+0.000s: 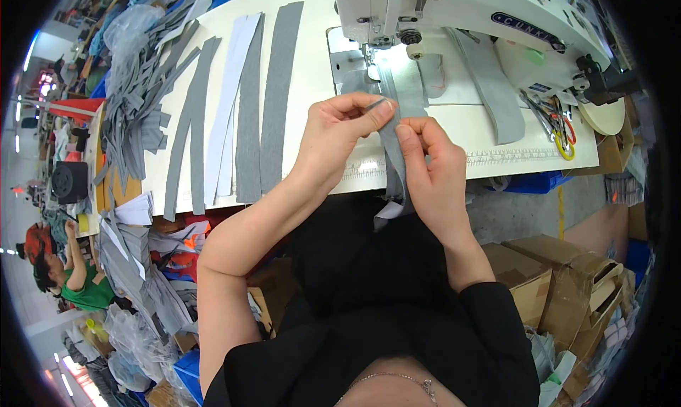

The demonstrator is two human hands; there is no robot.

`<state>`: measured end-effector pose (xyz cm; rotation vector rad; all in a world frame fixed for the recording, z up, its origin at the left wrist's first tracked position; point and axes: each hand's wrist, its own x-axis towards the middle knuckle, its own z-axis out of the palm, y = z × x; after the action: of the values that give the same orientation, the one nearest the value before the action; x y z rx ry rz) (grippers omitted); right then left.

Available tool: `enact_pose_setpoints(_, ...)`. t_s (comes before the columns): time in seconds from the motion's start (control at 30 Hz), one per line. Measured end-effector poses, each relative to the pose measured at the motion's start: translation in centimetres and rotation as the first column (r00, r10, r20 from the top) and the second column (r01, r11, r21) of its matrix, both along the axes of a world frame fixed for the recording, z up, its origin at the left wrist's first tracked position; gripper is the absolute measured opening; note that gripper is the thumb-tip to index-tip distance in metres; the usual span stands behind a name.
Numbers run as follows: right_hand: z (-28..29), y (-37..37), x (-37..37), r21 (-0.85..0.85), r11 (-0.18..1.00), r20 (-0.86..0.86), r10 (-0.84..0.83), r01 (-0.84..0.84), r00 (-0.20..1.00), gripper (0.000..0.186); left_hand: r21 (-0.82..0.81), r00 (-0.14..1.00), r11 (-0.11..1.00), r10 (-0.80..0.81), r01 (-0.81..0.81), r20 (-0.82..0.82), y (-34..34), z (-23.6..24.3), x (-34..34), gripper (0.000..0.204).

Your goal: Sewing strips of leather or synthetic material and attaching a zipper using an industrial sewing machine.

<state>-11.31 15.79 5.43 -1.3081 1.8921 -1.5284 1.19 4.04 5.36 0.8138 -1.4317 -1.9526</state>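
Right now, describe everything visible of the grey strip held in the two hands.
The grey strip is long, narrow and soft-looking, apparently fabric. It seems to run down from near the sewing machine; the left hand pinches it higher up, the right hand by its edge just below. Its lower part hangs past the front edge of the white table, the end twisted, showing a whitish face. Whether that touches the dark clothing is unclear.

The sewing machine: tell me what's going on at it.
A person is handling a grey strip just in front of the machine. The left grip and the right grip both pinch it, close together, and its lower end hangs past the edge of the table. More strips, grey and white, lie to the left.
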Motion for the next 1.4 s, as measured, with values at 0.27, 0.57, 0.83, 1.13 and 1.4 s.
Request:
enact_pose_setpoints(0.27, -0.8, -0.6, -0.3, 0.138, 0.988, -0.040, 0.074, -0.068, 0.996, 0.013, 0.063, 0.994, 0.998, 0.015, -0.022, 0.108, -3.0, -1.2, -0.2, 0.019)
enact_pose_setpoints(0.57, -3.0, -4.6, -0.9, 0.196, 0.979, 0.112, 0.026, -0.048, 0.993, 0.019, -0.823, 0.856, 0.554, 0.359, 0.125, 0.371, -5.2, -3.5, -0.6, 0.018)
enact_pose_setpoints(0.83, -2.3, -4.8, -0.7, 0.246, 0.960, -0.178, -0.090, 0.133, 0.980, 0.022, -0.896, 0.887, 0.361, 0.280, 0.258, 0.368, -4.3, -3.4, 0.2, 0.023)
enact_pose_setpoints(1.13, -3.4, -6.4, -0.5, 0.076, 0.977, -0.484, -0.140, 0.201, 0.864, 0.020, -0.889, 0.887, 0.377, 0.272, 0.259, 0.373, -4.3, -4.5, 0.4, 0.031)
enact_pose_setpoints(1.4, -3.5, -7.0, -1.4, 0.150, 0.982, 0.023, -0.123, 0.119, 0.992, 0.013, -0.864, 0.882, 0.414, 0.238, 0.287, 0.407, -4.1, -4.3, 1.0, 0.032)
